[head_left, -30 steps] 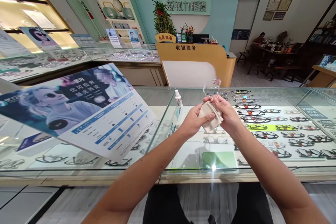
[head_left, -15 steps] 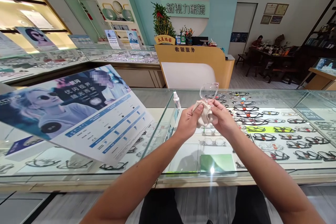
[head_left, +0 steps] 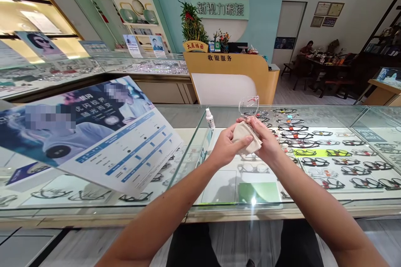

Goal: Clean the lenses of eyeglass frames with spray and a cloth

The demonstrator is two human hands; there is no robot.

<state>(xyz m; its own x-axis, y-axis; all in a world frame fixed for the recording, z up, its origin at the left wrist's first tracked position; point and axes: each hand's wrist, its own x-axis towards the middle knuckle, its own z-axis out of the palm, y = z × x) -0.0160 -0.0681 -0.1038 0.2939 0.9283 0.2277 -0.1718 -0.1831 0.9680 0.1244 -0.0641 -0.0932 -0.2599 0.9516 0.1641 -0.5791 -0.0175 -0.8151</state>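
Above the glass counter, my left hand [head_left: 226, 147] is closed on a beige cleaning cloth [head_left: 244, 135], its thumb laid across the front. My right hand [head_left: 265, 137] is closed beside it, fingers gripping a pair of clear-framed eyeglasses [head_left: 249, 106] at the cloth's upper edge. One lens and its rim stick up beyond the fingers; the rest of the eyeglasses is hidden by the cloth and hands. A small white spray bottle [head_left: 209, 119] stands upright on the counter, left of my hands and touching neither.
Several rows of eyeglasses [head_left: 296, 135] lie inside the glass display case [head_left: 238, 212]. A large printed sign [head_left: 125, 150] leans over the counter at left. Beyond stands a wooden cashier desk [head_left: 232, 64]; a person [head_left: 308, 48] sits at a table far right.
My left thumb has slid down over the cloth, which now lies flatter and more spread out. My right fingers have shifted higher around the eyeglasses. The raised lens has turned slightly.
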